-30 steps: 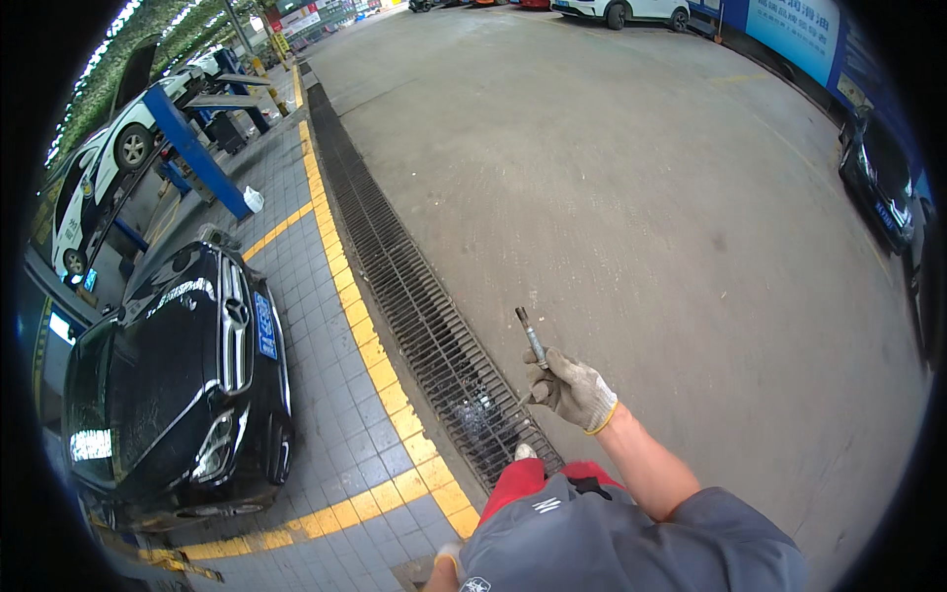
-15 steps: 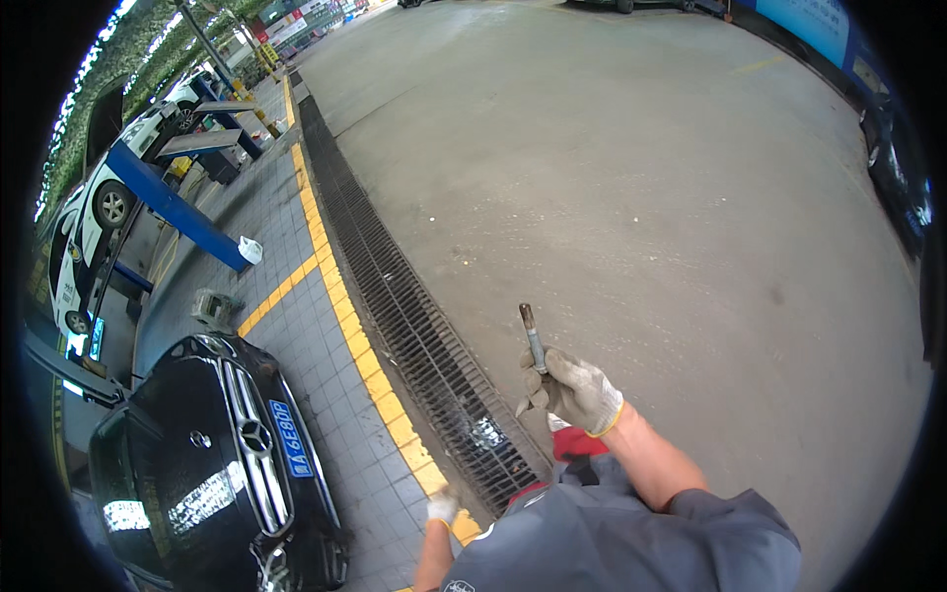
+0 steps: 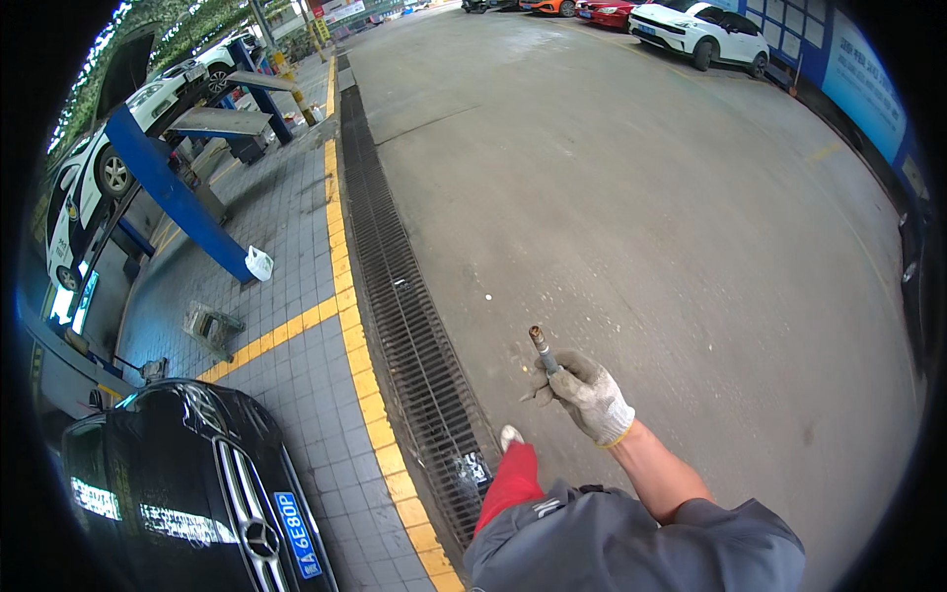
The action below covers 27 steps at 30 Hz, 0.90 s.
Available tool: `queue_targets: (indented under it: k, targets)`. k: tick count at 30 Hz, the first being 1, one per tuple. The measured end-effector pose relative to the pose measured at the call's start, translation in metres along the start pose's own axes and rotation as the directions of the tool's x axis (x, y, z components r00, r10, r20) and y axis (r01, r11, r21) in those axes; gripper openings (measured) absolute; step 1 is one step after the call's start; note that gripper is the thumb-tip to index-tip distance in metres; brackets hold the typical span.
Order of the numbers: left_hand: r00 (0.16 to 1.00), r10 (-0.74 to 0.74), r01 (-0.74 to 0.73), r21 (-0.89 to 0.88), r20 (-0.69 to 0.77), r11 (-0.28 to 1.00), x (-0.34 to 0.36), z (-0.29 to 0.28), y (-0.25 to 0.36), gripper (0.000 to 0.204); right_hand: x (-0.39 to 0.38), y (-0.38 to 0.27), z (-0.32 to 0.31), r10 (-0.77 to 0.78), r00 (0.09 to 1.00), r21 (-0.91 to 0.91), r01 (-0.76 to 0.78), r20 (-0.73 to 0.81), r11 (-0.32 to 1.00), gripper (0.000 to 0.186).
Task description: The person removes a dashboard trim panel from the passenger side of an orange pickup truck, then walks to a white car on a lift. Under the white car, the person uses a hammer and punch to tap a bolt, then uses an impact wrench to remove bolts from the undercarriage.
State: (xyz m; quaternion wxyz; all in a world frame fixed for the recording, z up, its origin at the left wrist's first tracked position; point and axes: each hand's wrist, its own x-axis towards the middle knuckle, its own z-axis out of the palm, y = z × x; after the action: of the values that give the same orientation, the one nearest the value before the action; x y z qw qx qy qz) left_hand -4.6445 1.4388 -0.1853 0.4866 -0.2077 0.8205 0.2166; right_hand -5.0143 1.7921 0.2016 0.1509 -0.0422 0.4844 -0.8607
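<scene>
Workshop forecourt. Grey concrete [image 3: 631, 217] right of the long drain grate [image 3: 400, 266]; grey tiled floor [image 3: 296, 217] left of it, with a yellow border [image 3: 340, 257] alongside the grate and a yellow branch line [image 3: 276, 340] running off leftward.

Left of grate: black car [image 3: 158, 493] at the near end, nose toward the grate; step stool [image 3: 209, 328] beyond it, by the branch line; white bag [image 3: 258, 263] at the foot of a blue lift post [image 3: 178, 197]; raised white-and-dark car [image 3: 84, 187] farther left, hood up. Right of grate, far end: orange car [image 3: 548, 7], red car [image 3: 604, 12], white car [image 3: 695, 30], then a blue wall panel [image 3: 863, 84]. Dark shape at the far right rim, too cut off to tell.

Widest room to move: concrete from the grate's right edge out to the parked cars. Left side tighter, tiles between grate and black car. Shoe [image 3: 510, 435] and red trouser leg [image 3: 508, 483] at the grate's near right edge.

Right hand [image 3: 590, 393], gloved, above concrete right of the grate's near end: fingers and thumb curled closed on a metal piece [image 3: 544, 350], grey shank, brownish tip poking out. Left hand out of frame; can't tell its fingers.
</scene>
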Motion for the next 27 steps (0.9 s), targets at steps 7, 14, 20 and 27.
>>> queue_targets:
  k: [7,14,20,27]
  targets:
    - [0.917,0.194,-0.180,0.073,-0.347,0.981,0.177,-0.486,0.168,0.052,0.298,-0.050,0.026,-0.051,0.997,-0.138,0.043,-0.058,0.990,0.041]
    - [0.499,0.351,-0.658,-0.082,-0.793,0.748,0.294,-0.864,0.390,0.035,0.613,-0.058,0.018,-0.068,0.997,-0.119,0.063,-0.036,0.991,0.039]
    - [0.760,0.079,-0.394,-0.360,-0.646,0.846,0.357,-0.992,0.451,0.032,0.896,-0.111,0.045,0.052,0.995,-0.119,-0.042,0.086,0.992,0.034]
    - [0.499,-0.213,-0.643,-0.523,-0.840,0.559,0.409,-1.241,0.540,0.021,1.208,-0.118,0.075,0.103,0.971,-0.197,-0.061,0.214,0.978,0.034]
